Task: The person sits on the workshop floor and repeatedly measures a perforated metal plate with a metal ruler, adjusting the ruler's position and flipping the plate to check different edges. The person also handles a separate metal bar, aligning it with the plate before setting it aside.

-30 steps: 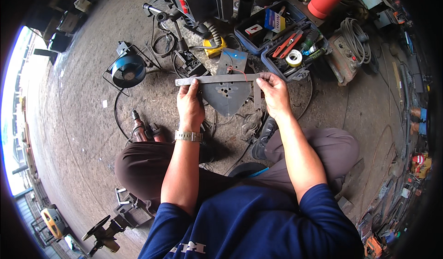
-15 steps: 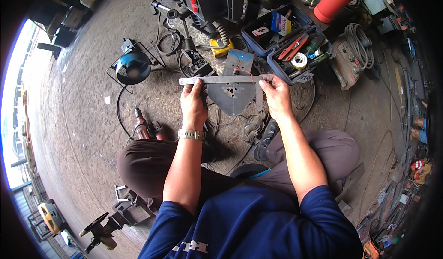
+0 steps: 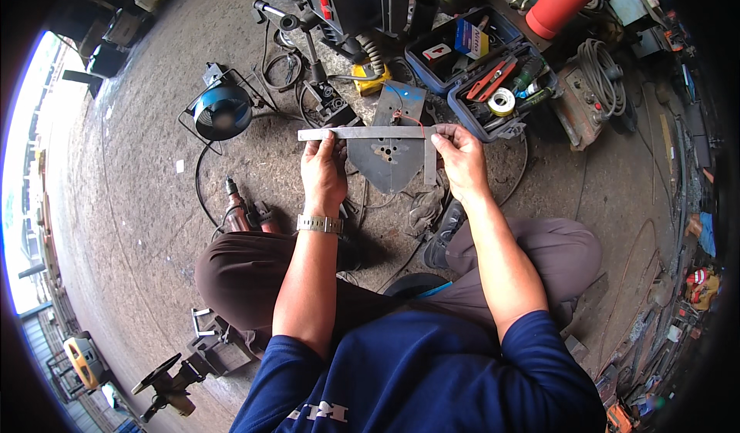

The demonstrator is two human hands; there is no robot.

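Note:
An L-shaped steel square is held level between my two hands, its long blade running left to right and its short arm pointing toward me. My left hand pinches the long blade near its left end, thumb on top. At the corner, my right hand grips the square between thumb and fingers. Just under the blade lies a dark metal plate with several holes and a pointed near edge. Beyond the blade is another plate with a blue patch and a thin red wire; how the two plates join is hidden.
An open toolbox with tools and a tape roll stands at far right, near a red cylinder. At left are a blue round fan-like unit and a red power tool. Cables lie across the concrete floor.
The square has shifted very slightly to the left, its short arm now a little nearer the plate. Both hands keep their hold.

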